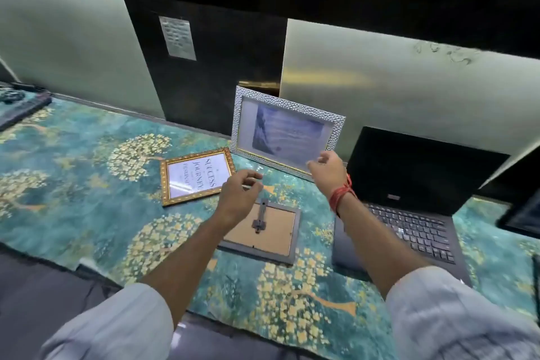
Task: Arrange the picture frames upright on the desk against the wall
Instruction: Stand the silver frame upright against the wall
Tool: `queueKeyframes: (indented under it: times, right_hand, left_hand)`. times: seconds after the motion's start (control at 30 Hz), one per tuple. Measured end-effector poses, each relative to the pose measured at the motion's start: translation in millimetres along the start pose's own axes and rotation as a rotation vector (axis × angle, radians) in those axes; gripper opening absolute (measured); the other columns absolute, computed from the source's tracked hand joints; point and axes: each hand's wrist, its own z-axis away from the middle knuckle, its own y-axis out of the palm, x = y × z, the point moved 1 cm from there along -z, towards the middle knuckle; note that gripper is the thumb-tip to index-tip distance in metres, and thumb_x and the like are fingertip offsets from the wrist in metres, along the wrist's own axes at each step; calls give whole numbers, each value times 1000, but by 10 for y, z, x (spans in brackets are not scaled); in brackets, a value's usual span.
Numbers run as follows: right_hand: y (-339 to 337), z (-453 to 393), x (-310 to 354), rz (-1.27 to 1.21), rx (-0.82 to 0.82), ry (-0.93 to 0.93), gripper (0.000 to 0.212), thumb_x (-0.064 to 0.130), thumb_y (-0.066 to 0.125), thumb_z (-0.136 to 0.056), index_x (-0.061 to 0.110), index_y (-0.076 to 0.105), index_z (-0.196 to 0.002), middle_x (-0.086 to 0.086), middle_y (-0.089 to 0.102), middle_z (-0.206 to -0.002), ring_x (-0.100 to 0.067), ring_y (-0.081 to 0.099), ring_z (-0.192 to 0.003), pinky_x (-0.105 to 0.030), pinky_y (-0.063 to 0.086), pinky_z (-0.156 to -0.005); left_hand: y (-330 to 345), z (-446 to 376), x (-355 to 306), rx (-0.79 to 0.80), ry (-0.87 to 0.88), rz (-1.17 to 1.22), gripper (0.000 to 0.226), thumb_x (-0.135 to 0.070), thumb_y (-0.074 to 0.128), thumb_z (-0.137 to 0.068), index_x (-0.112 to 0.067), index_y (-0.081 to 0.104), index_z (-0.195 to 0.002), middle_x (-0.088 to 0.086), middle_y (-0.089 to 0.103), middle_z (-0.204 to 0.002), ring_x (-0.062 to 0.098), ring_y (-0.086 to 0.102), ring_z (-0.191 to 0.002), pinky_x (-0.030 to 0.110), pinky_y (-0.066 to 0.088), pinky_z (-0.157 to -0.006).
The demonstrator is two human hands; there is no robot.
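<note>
A silver hammered picture frame (pixel 285 130) stands upright against the dark wall panel at the back of the desk. My right hand (pixel 327 171), with a red thread on the wrist, hovers open at its lower right corner, fingers just off the frame. A gold frame (pixel 197 176) with a "SUCCESS JOURNEY" print lies flat, face up, to the left. A grey frame (pixel 273 232) lies face down, its stand hinge showing. My left hand (pixel 241 197) hovers open above the grey frame's top edge, beside the gold frame's right side, holding nothing.
An open black laptop (pixel 409 207) sits right of the frames, close to the silver frame. The desk wears a teal floral cloth (pixel 87 184). A dark frame-like object (pixel 23 108) lies at far left, another dark screen (pixel 523 218) at far right. Pale wall panels flank the dark one.
</note>
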Motion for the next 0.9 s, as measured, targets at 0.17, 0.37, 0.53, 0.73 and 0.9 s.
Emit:
queueKeyframes:
  times: [0.17, 0.37, 0.53, 0.73, 0.9]
  right_hand:
    - [176, -745, 136, -6, -71, 270, 71, 18, 66, -87, -5, 27, -142, -20, 38, -147, -33, 40, -136, -36, 34, -110]
    - [248, -1199, 55, -10, -169, 360, 67, 9, 59, -90, -5, 21, -144, -22, 31, -152, -34, 34, -140, -33, 27, -112]
    - [166, -1241, 13, -68, -323, 220, 32, 8, 50, -93, -4, 49, -123, -22, 58, -121, -33, 56, -112, -37, 42, -94]
    - [291, -888, 357, -71, -403, -247, 28, 7, 47, -93, -1, 52, -120, -7, 56, -98, -18, 50, -89, -35, 43, -81]
    - [170, -636, 1080, 162, -386, -798, 21, 6, 48, -94, 1, 58, -112, -16, 61, -99, -28, 56, -87, -37, 42, -76]
  left_hand:
    - [-9, -512, -28, 31, -27, -26, 10, -20, 63, -89, -20, 69, -97, 0, 67, -86, 27, 67, -81, 40, 56, -75]
    - [-224, -883, -172, 31, 12, -28, 9, -17, 67, -87, -15, 69, -96, -4, 65, -80, 16, 59, -67, 31, 52, -68]
    - [-404, -1095, -265, 56, 68, -93, 7, -13, 65, -88, -15, 68, -94, -1, 65, -78, 11, 57, -66, 25, 49, -65]
    - [-380, -1429, -341, 18, 345, -303, 39, -13, 65, -85, -10, 58, -124, 8, 60, -115, 24, 56, -107, 42, 47, -98]
    - [-329, -1711, -461, -139, 465, -414, 64, -35, 63, -87, -18, 41, -144, 7, 47, -142, 28, 45, -131, 50, 40, -103]
